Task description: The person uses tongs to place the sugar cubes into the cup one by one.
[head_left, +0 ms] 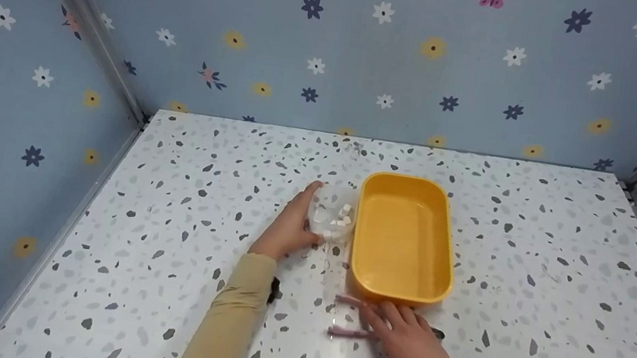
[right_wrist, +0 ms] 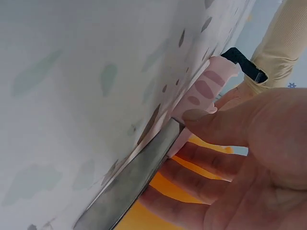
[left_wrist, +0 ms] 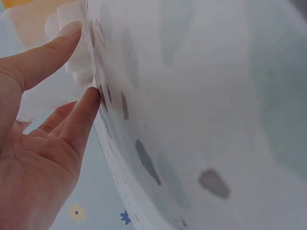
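Observation:
My left hand (head_left: 290,225) holds a small clear container (head_left: 325,196) from its left side, thumb at the near edge and fingers at the far edge. Several small white pieces (head_left: 345,214) lie inside it. In the left wrist view the thumb and fingers (left_wrist: 76,124) reach round the container. Below the yellow tray, my right hand (head_left: 408,341) grips tongs with two pink ends (head_left: 349,333) that point left and stand apart. The right wrist view shows the thumb on a pink end (right_wrist: 204,88) beside a flat metal arm (right_wrist: 129,184); the tongs lie on the tabletop.
A deep yellow tray (head_left: 448,258) stands between the hands, close to the right of the clear container. The speckled white tabletop (head_left: 543,238) meets a blue flowered wall (head_left: 351,45) at the back and side panels at left and right.

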The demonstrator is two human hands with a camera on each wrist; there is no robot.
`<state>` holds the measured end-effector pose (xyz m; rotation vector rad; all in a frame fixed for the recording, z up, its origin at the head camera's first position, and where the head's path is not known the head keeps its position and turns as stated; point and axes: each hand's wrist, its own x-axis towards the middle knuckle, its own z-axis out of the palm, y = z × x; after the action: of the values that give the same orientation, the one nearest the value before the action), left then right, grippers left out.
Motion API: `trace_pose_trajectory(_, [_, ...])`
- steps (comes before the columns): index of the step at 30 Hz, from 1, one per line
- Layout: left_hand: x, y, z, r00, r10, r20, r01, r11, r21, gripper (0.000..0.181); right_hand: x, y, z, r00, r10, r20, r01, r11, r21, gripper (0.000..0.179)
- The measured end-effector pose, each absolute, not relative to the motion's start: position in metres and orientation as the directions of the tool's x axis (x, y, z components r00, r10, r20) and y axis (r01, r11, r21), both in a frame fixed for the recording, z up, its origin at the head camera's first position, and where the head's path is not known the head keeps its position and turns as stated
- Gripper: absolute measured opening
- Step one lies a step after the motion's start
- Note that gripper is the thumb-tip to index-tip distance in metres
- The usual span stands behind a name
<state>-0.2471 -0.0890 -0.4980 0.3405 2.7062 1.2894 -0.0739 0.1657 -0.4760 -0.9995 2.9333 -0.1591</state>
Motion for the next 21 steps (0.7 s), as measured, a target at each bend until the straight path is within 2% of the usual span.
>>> trace_pose_trajectory(12, [-0.2443,-0.0861,-0.4936,-0.967,0.253,-0.038,0.138,0.639,0.757,0.116,-0.0773,0.1667,-0.4779,-0.791,-0.610,0.031,-0.608,0.780,-0.147,0.062])
trace_pose_trajectory(16, [-0.2427,-0.0854,-0.4926,-0.966,0.257,-0.029,0.146,0.634,0.760,0.118,-0.0770,0.1678,-0.4785,-0.775,-0.627,0.082,-0.632,0.763,-0.137,0.057])
trace_pose_trajectory(21, [-0.2401,-0.0853,-0.4922,-0.966,0.256,-0.037,0.138,0.634,0.761,0.122,-0.0753,0.1689,-0.4780,-0.766,-0.638,0.080,-0.642,0.753,-0.142,0.049])
